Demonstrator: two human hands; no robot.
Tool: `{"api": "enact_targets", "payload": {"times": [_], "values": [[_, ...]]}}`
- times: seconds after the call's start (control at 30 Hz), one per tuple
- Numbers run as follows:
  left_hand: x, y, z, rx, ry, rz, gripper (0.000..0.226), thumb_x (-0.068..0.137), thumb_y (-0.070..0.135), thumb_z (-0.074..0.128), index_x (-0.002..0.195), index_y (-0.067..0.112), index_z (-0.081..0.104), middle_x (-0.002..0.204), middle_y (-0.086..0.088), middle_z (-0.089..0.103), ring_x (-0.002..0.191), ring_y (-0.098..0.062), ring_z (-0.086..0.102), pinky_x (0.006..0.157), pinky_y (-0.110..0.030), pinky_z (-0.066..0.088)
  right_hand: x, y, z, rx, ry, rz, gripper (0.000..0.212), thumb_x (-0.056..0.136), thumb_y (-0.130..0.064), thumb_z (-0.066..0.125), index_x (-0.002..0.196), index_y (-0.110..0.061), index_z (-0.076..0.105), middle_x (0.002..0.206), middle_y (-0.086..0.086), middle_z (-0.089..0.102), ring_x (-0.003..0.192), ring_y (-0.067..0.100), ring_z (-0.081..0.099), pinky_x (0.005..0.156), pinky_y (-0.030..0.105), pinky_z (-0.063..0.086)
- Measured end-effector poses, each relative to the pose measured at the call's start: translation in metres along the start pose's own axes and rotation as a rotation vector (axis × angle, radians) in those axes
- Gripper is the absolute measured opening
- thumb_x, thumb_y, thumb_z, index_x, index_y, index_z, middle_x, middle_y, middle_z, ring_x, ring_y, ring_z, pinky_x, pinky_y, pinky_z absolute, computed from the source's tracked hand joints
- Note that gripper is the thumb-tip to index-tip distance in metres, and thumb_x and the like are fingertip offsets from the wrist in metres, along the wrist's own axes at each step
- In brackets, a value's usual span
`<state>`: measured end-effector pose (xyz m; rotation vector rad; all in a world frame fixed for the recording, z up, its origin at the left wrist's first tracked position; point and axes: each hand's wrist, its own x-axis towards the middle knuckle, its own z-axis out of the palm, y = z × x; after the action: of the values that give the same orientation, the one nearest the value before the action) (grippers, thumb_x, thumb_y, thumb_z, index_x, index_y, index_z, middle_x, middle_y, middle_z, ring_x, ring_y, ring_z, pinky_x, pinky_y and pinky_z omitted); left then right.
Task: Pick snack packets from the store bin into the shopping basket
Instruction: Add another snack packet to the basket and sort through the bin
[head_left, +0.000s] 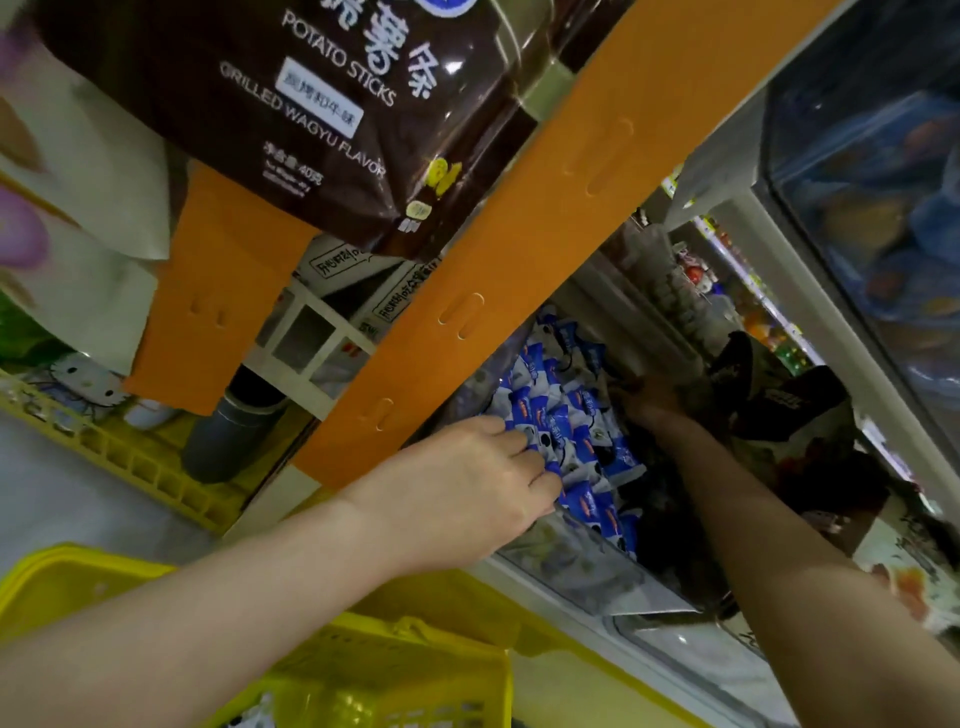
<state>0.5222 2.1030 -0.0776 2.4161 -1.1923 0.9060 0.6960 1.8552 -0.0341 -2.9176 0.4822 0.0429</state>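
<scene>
- Head view, low L: the yellow shopping basket (405, 631) is seen below the L forearm, near the bin front; contents are barely seen.
- L hand (467, 483): fingers are curled over the near edge of the blue-white snack packets (576, 431), and a few appear to be gripped.
- Packets are heaped in the clear-fronted store bin (571, 571), under an orange shelf post (519, 270).
- R hand (652, 402): laid deeper in the bin, beside dark bags (795, 410); dim and blurred, so open or closed cannot be told.
- Step judged: the grab phase, w/ nothing lifted yet.
- Next move: grip to be tightened, hand to be drawn back clear of the post, then lowered over the basket and released.
</scene>
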Motion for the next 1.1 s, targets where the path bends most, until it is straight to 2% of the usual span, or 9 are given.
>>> {"api": "enact_targets", "payload": {"times": [0.2, 0.4, 0.5, 0.57, 0.73, 0.83, 0.93, 1.0, 1.1], "values": [[0.001, 0.002, -0.003, -0.023, -0.048, -0.043, 0.01, 0.084, 0.029, 0.061, 0.08, 0.021, 0.065, 0.069, 0.005, 0.066, 0.064, -0.012, 0.059, 0.059, -0.024, 0.044, -0.003, -0.003, 0.004, 0.018, 0.079, -0.018, 0.025, 0.092, -0.02, 0.055, 0.105, -0.001, 0.064, 0.11, 0.02, 0.063, 0.098, 0.03, 0.058, 0.079, 0.034, 0.043], [0.006, 0.008, -0.012, -0.022, -0.17, -0.1, 0.02, 0.09, 0.027, 0.046, 0.087, 0.019, 0.064, 0.076, 0.002, 0.068, 0.07, -0.015, 0.063, 0.063, -0.027, 0.048, -0.029, -0.007, -0.016, 0.253, 0.375, -0.103, 0.029, 0.094, -0.017, 0.051, 0.115, 0.0, 0.059, 0.121, 0.017, 0.06, 0.11, 0.03, 0.056, 0.09, 0.029, 0.042], [0.008, 0.017, -0.019, -0.042, -0.183, -0.186, 0.032, 0.095, 0.028, 0.029, 0.104, 0.017, 0.058, 0.095, 0.0, 0.066, 0.086, -0.017, 0.061, 0.076, -0.031, 0.047, -0.061, -0.011, -0.031, 0.437, 0.43, -0.199, 0.026, 0.094, -0.02, 0.051, 0.113, -0.002, 0.057, 0.103, 0.007, 0.059, 0.077, 0.01, 0.056, 0.064, -0.001, 0.036], [0.009, 0.024, -0.022, -0.134, -0.149, -0.306, 0.033, 0.098, 0.031, 0.027, 0.12, 0.019, 0.049, 0.115, 0.001, 0.058, 0.104, -0.014, 0.053, 0.093, -0.029, 0.041, -0.089, -0.013, -0.038, 0.508, 0.456, -0.291, 0.022, 0.094, -0.02, 0.053, 0.107, -0.005, 0.059, 0.092, 0.002, 0.056, 0.066, 0.004, 0.049, 0.052, 0.002, 0.034], [0.008, 0.045, -0.035, -0.506, 0.052, -0.712, 0.043, 0.097, 0.035, 0.034, 0.139, 0.025, 0.031, 0.139, 0.01, 0.038, 0.127, -0.002, 0.032, 0.103, -0.015, 0.023, -0.166, -0.011, -0.038, 0.816, 0.213, -0.409, 0.012, 0.09, -0.026, 0.058, 0.079, -0.029, 0.054, 0.079, -0.006, 0.063, 0.076, 0.012, 0.062, 0.069, 0.029, 0.052], [0.011, 0.052, -0.041, -0.787, 0.191, -0.894, 0.039, 0.094, 0.033, 0.045, 0.131, 0.024, 0.039, 0.117, 0.019, 0.047, 0.106, 0.006, 0.045, 0.085, -0.002, 0.034, -0.21, -0.009, -0.03, 0.923, 0.049, -0.514, 0.009, 0.089, -0.02, 0.058, 0.084, -0.027, 0.055, 0.08, -0.007, 0.065, 0.075, 0.003, 0.064, 0.065, 0.022, 0.052], [0.011, 0.058, -0.043, -1.041, 0.278, -0.971, 0.008, 0.092, 0.026, 0.051, 0.096, 0.02, 0.054, 0.082, 0.019, 0.058, 0.079, 0.004, 0.054, 0.069, -0.008, 0.04, -0.239, -0.006, -0.018, 1.037, -0.116, -0.504, 0.007, 0.088, -0.014, 0.058, 0.086, -0.02, 0.057, 0.076, -0.009, 0.061, 0.067, -0.001, 0.059, 0.062, 0.019, 0.05], [0.006, 0.064, -0.043, -1.071, 0.303, -0.948, 0.017, 0.093, 0.018, 0.051, 0.076, 0.02, 0.051, 0.063, 0.017, 0.058, 0.064, 0.006, 0.052, 0.06, -0.01, 0.039, -0.252, -0.005, -0.011, 1.066, -0.205, -0.493, 0.002, 0.09, -0.013, 0.056, 0.089, -0.014, 0.056, 0.073, -0.006, 0.059, 0.061, 0.001, 0.056, 0.06, 0.018, 0.05], [-0.002, 0.07, -0.045, -1.128, 0.261, -0.955, 0.016, 0.093, 0.012, 0.052, 0.078, 0.02, 0.054, 0.071, 0.011, 0.062, 0.067, 0.004, 0.056, 0.062, -0.01, 0.042, -0.262, -0.006, -0.006, 1.036, -0.249, -0.467, 0.01, 0.092, -0.021, 0.053, 0.09, -0.016, 0.06, 0.08, 0.006, 0.061, 0.073, 0.011, 0.059, 0.07, 0.033, 0.055]]}}
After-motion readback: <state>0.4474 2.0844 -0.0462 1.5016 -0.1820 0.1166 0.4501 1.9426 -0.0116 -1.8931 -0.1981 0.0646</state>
